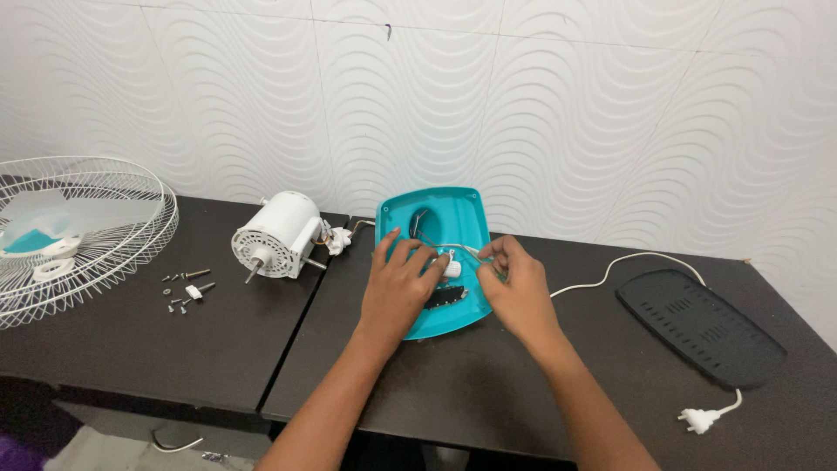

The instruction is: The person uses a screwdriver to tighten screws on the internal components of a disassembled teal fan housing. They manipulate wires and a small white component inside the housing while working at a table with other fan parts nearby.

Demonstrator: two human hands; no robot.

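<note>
A dark table (157, 349) carried a white wire fan guard (78, 235) at far left, a black base plate (697, 327) at right and a white motor (279, 234). At centre lay the teal fan base shell (440, 214), open side up. The left hand (397, 292) pressed flat on it, fingertips curled against a small white switch part (453, 266); the right hand (519, 283) pinched thin wires beside it. Steadying the shell and easing the wires gently, not tugging, seemed wise. Loose screws (183, 292) lay near the motor.

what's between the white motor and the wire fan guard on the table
A small scatter of loose screws on the dark table, seen in the head view.
</note>
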